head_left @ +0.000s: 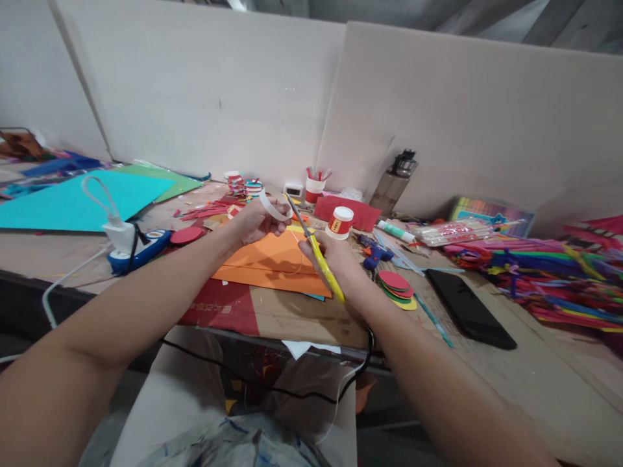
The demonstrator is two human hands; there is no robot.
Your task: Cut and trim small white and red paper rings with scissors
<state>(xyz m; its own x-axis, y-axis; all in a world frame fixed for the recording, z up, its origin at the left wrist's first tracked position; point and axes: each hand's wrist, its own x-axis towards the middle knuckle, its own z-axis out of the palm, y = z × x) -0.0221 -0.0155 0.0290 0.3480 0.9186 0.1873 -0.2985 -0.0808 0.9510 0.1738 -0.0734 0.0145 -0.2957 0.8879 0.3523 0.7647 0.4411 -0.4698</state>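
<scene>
From where I stand, the person sits with both forearms over the bench; the left hand [257,224] has its fingers closed on a curled white strip [270,207], held up above the orange sheets [260,256]; the right hand [335,256] is wrapped around the yellow-handled scissors [325,264], whose blades point up and away, right beside the strip's end; whether they touch it, or how far apart they stand, I cannot tell; under the orange sheets lies a piece of cardboard [296,311] with a red printed part at its left; just beyond the right hand a paper cup [339,225] with a red band stands upside down, a red sheet [366,217] behind it; further right of that hand I see a blue glue gun [374,255], a stack of coloured discs [396,287] and a dark phone [470,308] lying flat; a capped bottle [393,186] leans near the white wall panel [467,123]; over on the left lie a big turquoise sheet [82,201] and a blue power strip [139,254] with a white plug [118,233] in it
</scene>
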